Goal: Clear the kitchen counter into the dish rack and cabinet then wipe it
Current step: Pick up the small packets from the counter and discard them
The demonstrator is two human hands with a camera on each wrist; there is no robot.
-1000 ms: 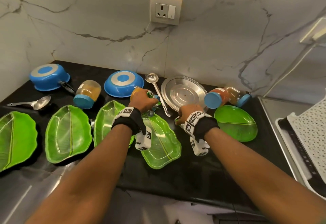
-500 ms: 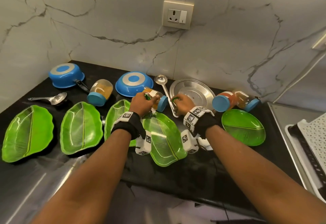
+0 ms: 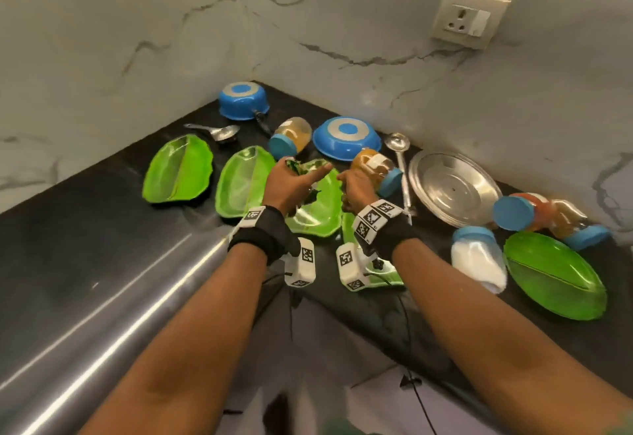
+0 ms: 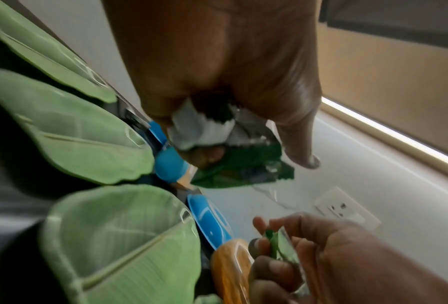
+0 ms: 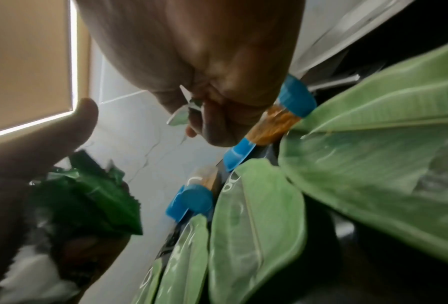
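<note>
Both hands have lifted off the counter (image 3: 342, 314) since the frame before, each now carrying a green wrapper scrap. Left hand (image 3: 291, 183) clenches a crumpled green and white wrapper (image 4: 233, 160), with its forefinger stretched out straight toward the right hand (image 3: 356, 191). Right hand pinches a smaller green scrap (image 4: 280, 244) between thumb and curled fingers; the blur leaves it unclear whether that piece is torn from the same wrapper. Both hands hover above the middle green plate (image 3: 318, 215), close together but apart.

On the counter lie more green plates, two to the left (image 3: 178, 171) and one at far right (image 3: 555, 280). Two upturned blue bowls (image 3: 346, 138) sit toward the wall. Blue-lidded jars lie on their sides, one (image 3: 380, 169) just beyond the right hand. A steel plate (image 3: 455, 188) lies right of a ladle (image 3: 399, 157), and a spoon (image 3: 219, 131) lies near the back left.
</note>
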